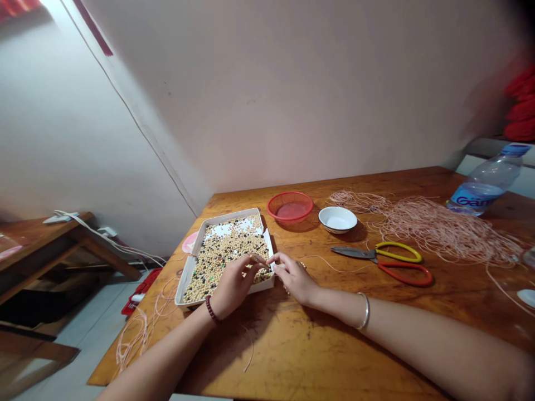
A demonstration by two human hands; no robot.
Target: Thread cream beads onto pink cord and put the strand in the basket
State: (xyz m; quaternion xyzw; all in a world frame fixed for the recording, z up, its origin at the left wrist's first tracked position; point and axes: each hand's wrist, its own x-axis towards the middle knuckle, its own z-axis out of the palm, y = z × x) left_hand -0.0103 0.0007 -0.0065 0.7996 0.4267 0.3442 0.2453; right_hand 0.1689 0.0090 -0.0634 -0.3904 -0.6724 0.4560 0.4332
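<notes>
A shallow white box filled with small beads, mostly cream with dark ones and a few green, lies on the wooden table. Over its near right corner, my left hand has its fingers pinched together; what they hold is too small to make out. My right hand meets it fingertip to fingertip at the box's right edge, closed on a thin pink cord that trails off to the right. Some cream beads show around the right hand's fingers.
Behind the hands stand a red plastic basket and a white bowl. Scissors lie to the right, before a heap of pink cord and a water bottle. Loose cord hangs near the table's left edge.
</notes>
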